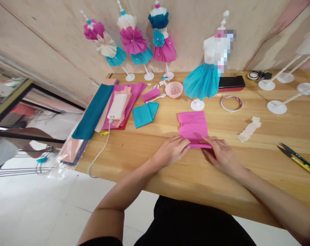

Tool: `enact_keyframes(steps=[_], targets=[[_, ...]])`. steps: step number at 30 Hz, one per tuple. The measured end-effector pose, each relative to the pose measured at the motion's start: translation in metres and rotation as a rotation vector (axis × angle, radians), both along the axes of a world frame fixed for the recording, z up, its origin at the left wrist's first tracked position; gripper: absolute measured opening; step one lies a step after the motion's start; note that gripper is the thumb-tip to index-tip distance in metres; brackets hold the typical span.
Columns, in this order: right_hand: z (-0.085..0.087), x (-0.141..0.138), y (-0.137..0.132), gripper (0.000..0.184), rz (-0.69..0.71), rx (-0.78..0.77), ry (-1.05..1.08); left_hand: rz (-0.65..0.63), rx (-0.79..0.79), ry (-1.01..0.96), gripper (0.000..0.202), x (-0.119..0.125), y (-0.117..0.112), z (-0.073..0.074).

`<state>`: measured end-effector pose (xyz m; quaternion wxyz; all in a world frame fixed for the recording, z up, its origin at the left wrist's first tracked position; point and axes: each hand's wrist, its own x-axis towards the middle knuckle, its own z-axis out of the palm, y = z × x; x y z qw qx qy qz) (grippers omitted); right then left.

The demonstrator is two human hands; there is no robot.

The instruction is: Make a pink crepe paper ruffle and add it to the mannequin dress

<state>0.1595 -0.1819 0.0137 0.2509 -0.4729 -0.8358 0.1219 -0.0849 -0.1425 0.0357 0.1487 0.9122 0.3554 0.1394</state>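
A folded sheet of pink crepe paper (193,125) lies on the wooden table (249,164) directly in front of me. My left hand (171,151) presses on its lower left corner, with the fingers reaching onto the fold. My right hand (219,154) pinches the lower right part of the same sheet, thumb on top. Both hands hold the folded bottom edge, and the two hands nearly meet at the sheet's middle. Part of the paper's lower edge is hidden under my fingers.
Paper-dressed miniature mannequins (133,41) stand along the back wall. To the left lie teal and pink paper sheets (92,111), a white power bank (117,106) with its cable, and a pink bowl (173,89). A tape roll (231,103) and yellow-handled snips (297,160) lie to the right.
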Motion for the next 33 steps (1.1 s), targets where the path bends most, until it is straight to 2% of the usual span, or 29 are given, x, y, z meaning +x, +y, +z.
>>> enact_keyframes(steps=[6, 11, 13, 18, 22, 26, 33], targets=[[-0.001, 0.0, 0.001, 0.04, -0.179, -0.045, 0.126, 0.218, -0.339, -0.264, 0.032, 0.003, 0.003, 0.001], [0.001, 0.001, -0.001, 0.038, -0.224, -0.101, 0.198, 0.215, -0.593, -0.337, 0.079, 0.0, 0.008, 0.004], [0.002, 0.003, -0.001, 0.039, -0.243, -0.089, 0.204, 0.207, -0.607, -0.347, 0.081, -0.002, 0.01, 0.001], [0.002, 0.007, -0.002, 0.04, -0.285, -0.093, 0.202, 0.289, -0.515, -0.312, 0.062, 0.001, 0.008, -0.011], [0.003, 0.008, -0.002, 0.047, -0.302, -0.148, 0.233, 0.324, -0.483, -0.406, 0.056, 0.006, 0.008, -0.018], [0.002, 0.009, -0.001, 0.053, -0.337, -0.173, 0.246, 0.333, -0.514, -0.503, 0.054, 0.008, 0.011, -0.021], [0.0, 0.009, 0.0, 0.055, -0.341, -0.179, 0.186, 0.376, -0.528, -0.529, 0.053, 0.008, 0.012, -0.019]])
